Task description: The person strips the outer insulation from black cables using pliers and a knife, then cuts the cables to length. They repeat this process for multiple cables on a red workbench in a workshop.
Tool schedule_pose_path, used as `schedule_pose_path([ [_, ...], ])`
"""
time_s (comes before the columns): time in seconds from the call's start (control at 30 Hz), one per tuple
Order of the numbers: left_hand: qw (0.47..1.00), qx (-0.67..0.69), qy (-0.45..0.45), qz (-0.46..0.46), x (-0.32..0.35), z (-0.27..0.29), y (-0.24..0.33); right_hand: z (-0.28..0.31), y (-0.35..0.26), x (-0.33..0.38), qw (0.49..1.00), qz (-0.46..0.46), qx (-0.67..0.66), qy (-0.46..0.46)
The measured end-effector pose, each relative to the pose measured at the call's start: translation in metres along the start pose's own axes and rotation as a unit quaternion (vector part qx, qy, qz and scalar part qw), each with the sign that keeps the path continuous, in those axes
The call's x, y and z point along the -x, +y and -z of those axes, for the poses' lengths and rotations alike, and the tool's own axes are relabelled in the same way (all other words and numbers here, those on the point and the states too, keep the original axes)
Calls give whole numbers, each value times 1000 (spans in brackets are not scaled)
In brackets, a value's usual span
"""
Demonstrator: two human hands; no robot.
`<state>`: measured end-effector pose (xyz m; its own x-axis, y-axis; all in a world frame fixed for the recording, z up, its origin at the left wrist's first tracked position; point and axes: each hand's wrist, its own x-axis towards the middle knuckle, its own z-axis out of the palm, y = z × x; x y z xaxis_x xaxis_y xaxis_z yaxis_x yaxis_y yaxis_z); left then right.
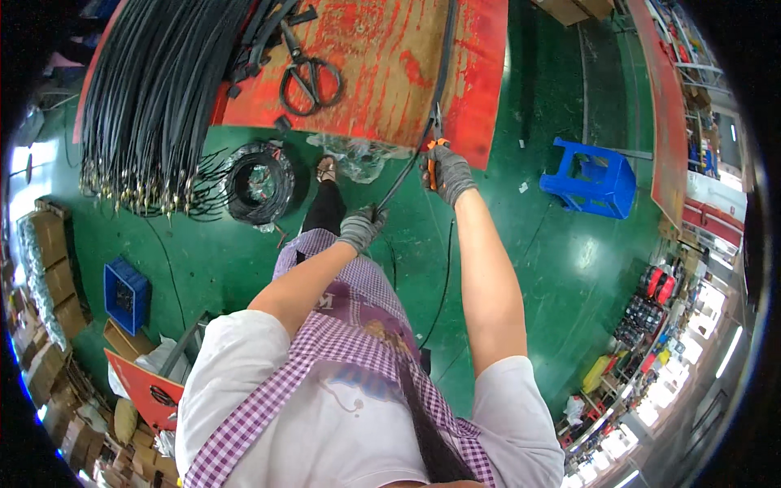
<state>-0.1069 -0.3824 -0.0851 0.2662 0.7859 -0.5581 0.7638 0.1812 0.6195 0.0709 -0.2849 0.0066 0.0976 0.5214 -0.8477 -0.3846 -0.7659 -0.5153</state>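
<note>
My left hand (359, 229), in a grey glove, is closed around a black cable (399, 180). The cable runs up and to the right from that hand and continues over the worn red table (366, 73). Gloved the same way, my right hand (449, 175) grips orange-handled pliers (432, 169) just off the table's near edge. Their metal jaws point away from me and meet the cable; whether they close on it is too small to tell. Black-handled scissors (311, 85) lie on the table, left of the cable.
Many black cables (159, 89) hang over the table's left side, their ends dangling. Below stands a coil of black cable (259, 185) beside clear plastic wrap (358, 159). A blue stool (592, 179) is on the green floor at right, a blue crate (124, 291) at left.
</note>
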Motion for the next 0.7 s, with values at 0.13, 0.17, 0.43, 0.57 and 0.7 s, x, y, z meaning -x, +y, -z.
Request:
schedule_pose_path([
  [0.13, 1000, -27, -11, -2, 27, -17, -22, 0, 48, -11, 997, 28, 46, 54],
  [0.17, 1000, 4, -11, 3, 28, -20, -26, -2, 53, -12, 995, 47, 60, 63],
  [0.43, 944, -59, 307, -106, 4, -36, -23, 2, 59, -47, 984, 50, 116, 124],
  [0.57, 993, 27, 111, -19, -18, -35, -10, -10, 55, -26, 978, 75, 128, 146],
  [0.7, 989, 33, -142, -32, -12, -54, -18, -9, 56, -32, 967, 76, 168, 177],
])
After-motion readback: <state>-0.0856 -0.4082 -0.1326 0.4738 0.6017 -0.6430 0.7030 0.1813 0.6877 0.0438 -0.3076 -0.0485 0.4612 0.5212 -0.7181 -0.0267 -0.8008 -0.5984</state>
